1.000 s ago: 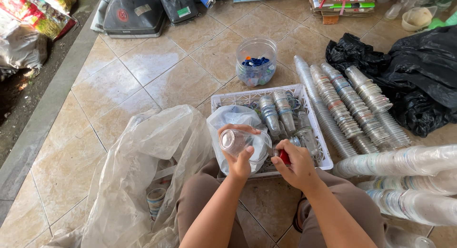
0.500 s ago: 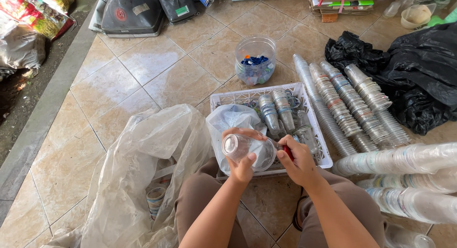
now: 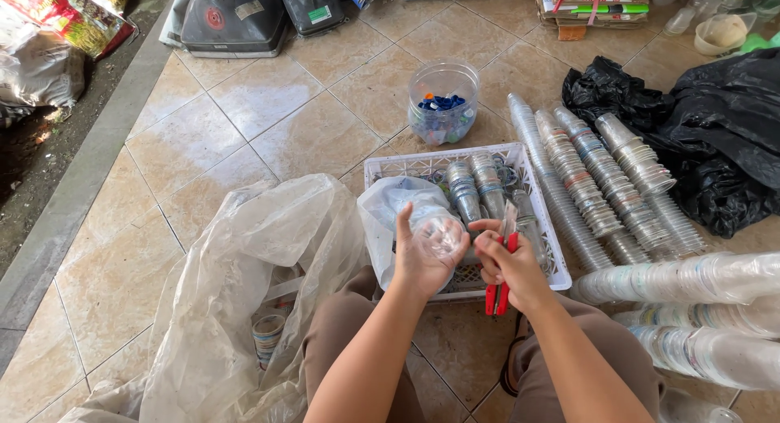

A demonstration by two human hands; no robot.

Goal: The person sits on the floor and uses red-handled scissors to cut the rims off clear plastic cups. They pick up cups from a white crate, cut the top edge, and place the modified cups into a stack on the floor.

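A clear plastic cup [image 3: 439, 238] sits cupped in the left hand [image 3: 422, 260], fingers curled round it, above the near edge of a white crate [image 3: 439, 159] of stacked cups. Just right, the right hand [image 3: 504, 264] is closed on red-handled scissors [image 3: 501, 273]. Far beyond stands a jar of bottle caps [image 3: 444, 102]; left lies a clear plastic bag [image 3: 244, 293].

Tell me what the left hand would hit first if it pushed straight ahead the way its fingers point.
Probably the white plastic crate with its stacked cups, just past the clear cup that the left hand holds; depth is unclear.
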